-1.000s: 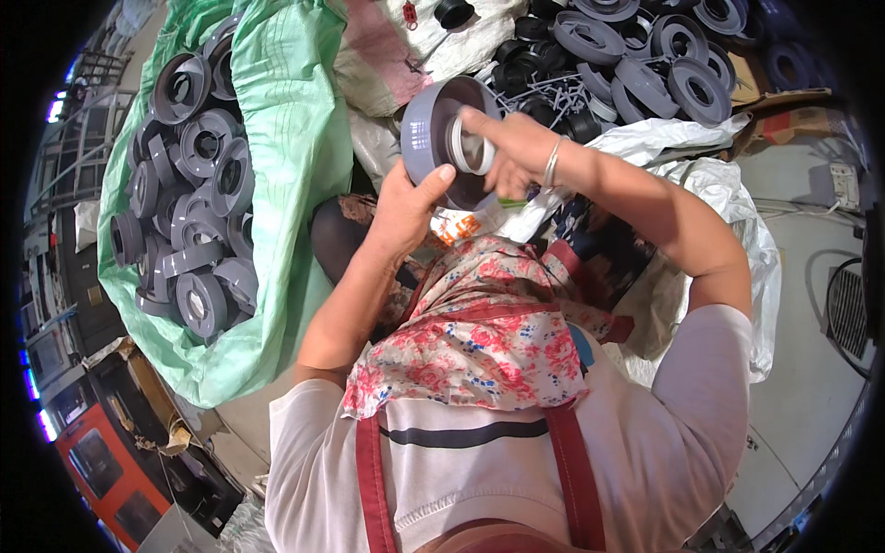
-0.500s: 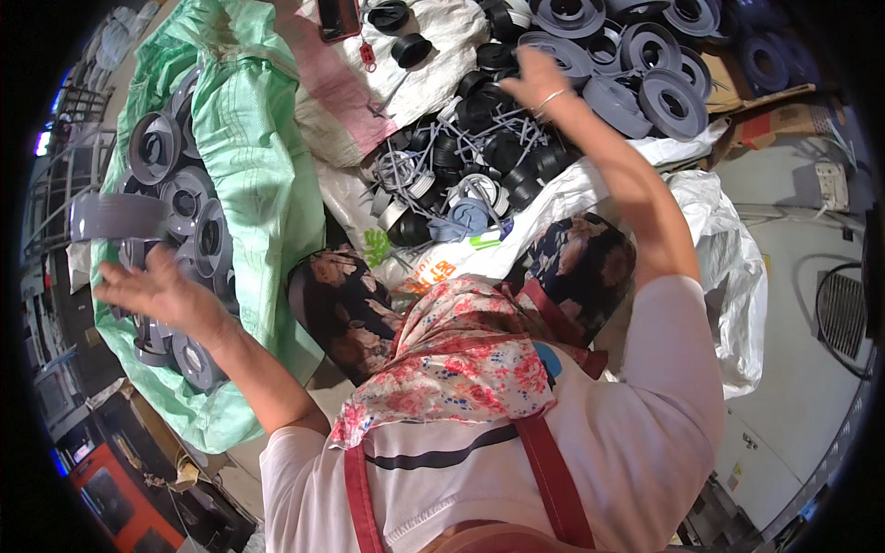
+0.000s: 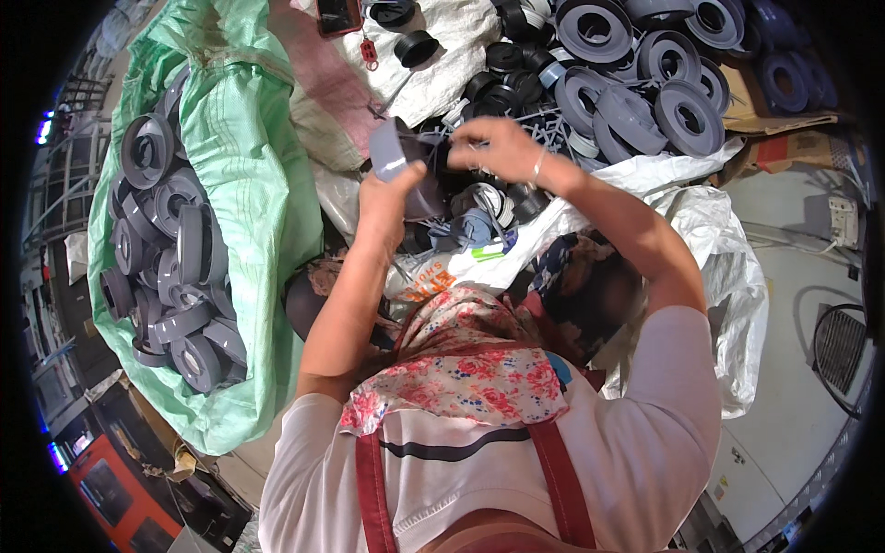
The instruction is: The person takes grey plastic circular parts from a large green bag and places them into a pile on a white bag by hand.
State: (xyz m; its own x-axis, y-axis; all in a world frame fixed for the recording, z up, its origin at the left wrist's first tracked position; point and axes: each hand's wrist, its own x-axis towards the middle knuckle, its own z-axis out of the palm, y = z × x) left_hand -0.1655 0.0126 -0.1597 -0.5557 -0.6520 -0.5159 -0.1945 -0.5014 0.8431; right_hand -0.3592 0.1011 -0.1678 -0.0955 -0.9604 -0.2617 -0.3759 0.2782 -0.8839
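My left hand (image 3: 385, 195) grips a grey plastic ring (image 3: 395, 152) by its lower edge and holds it up in front of me. My right hand (image 3: 498, 147), with a bracelet at the wrist, pinches the dark inner side of the same ring from the right. Both hands hover over a heap of small dark and grey parts (image 3: 479, 198) lying on a white sack (image 3: 645, 184). Right behind them is a pile of several larger grey rings (image 3: 636, 88).
An open green sack (image 3: 249, 175) at my left holds several stacked grey rings (image 3: 171, 249). A phone in a red case (image 3: 337, 14) lies at the top, cardboard (image 3: 793, 138) is at the right, and a round grille (image 3: 841, 350) rests on the floor.
My left hand carried the earlier ring to the green sack and came back. My right hand reached into the far pile and returned, and both hands now meet on another grey ring.
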